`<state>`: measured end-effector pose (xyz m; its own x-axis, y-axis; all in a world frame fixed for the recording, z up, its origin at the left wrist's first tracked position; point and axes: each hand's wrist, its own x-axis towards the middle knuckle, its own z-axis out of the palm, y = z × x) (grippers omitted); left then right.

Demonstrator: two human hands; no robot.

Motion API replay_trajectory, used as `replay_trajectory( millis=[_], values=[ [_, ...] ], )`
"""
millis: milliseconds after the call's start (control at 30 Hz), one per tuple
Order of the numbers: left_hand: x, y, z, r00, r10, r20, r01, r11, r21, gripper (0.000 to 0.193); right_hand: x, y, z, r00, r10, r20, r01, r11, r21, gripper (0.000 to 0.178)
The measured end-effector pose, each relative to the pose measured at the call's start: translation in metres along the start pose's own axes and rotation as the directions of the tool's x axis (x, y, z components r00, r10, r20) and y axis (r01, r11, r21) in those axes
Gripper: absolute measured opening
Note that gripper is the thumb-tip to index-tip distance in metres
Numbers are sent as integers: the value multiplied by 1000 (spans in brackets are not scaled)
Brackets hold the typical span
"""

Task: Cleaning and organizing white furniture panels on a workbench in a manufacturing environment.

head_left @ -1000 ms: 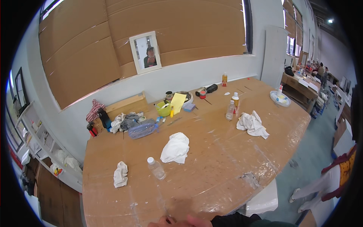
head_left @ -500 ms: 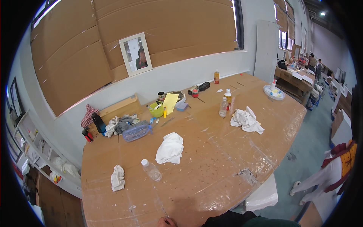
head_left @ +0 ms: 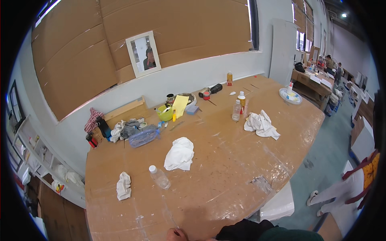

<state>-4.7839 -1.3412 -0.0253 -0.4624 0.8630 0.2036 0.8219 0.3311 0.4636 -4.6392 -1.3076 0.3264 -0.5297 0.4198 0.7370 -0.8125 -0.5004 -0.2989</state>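
Observation:
At the lower edge, my left hand (head_left: 176,235) rests by the tabletop with its fingers curled. Whatever it may hold is too small to make out. A sliver of skin beside the black sleeve (head_left: 245,231) appears to be my right hand (head_left: 211,239), its fingers cut off by the frame. Beyond the left hand a clear bottle with a white cap (head_left: 160,178) leans on the table. Near it lie a small crumpled white cloth (head_left: 124,186) and a larger white cloth (head_left: 179,154).
The brown-covered table (head_left: 225,180) also bears bottles (head_left: 237,110), another white cloth (head_left: 261,124), a yellow-green bowl (head_left: 164,113), a blue-tinted plastic container (head_left: 144,137) and a white plate (head_left: 290,96). A framed mirror (head_left: 157,52) leans behind. A person (head_left: 345,184) stands at the right.
The things on the table appear slightly higher in the picture, as the view has shifted. My left hand shows a little more, and a sliver of skin has come in beside the black sleeve.

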Motion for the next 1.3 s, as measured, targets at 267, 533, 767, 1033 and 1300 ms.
replay_trajectory(
  millis=[267, 533, 767, 1033, 1300],
  values=[
    [11, -43, 40, 991, 26, 130, -8, 991, -132, 33, -7, 0, 4, 1000, -8, 16, 8, 1000, 8, 96],
    [27, 16, -46, 932, -57, 359, 86, 994, -65, 41, -3, -1, 22, 999, 12, 43, -14, 999, 46, 96],
    [17, 15, -47, 925, -134, 356, 131, 991, 32, 48, -11, 7, 20, 999, 20, 38, -21, 999, 30, 95],
    [8, 3, -24, 999, -28, 16, 28, 999, 27, 27, -18, 15, 17, 998, 34, 48, -35, 999, 26, 95],
    [9, -3, 5, 984, 18, -176, -8, 998, 55, 20, -21, 19, 20, 997, 66, 49, -65, 998, -21, 94]
  ],
)
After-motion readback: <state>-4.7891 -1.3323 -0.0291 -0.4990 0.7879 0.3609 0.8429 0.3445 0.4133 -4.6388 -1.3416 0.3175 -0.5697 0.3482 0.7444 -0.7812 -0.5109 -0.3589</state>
